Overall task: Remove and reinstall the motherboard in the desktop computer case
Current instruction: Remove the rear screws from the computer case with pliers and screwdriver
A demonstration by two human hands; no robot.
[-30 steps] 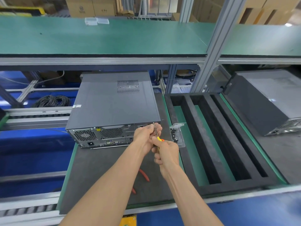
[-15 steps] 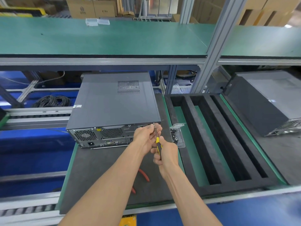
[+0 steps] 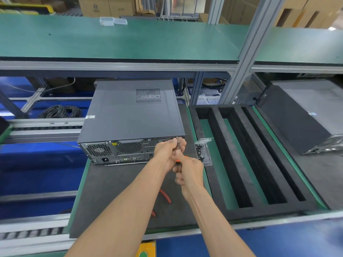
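Head view: your right hand [image 3: 191, 171] grips the screwdriver [image 3: 178, 145] handle, left hand [image 3: 168, 152] pinching its shaft, the computer case [image 3: 132, 117] just beyond.

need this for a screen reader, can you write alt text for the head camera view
Two bare hands work a screwdriver at the upper right corner of a closed grey desktop computer case's rear panel: the left hand steadies the shaft, the right hand grips the handle. A clear tray of dark screws sits beside the case, red-handled pliers nearer the viewer.
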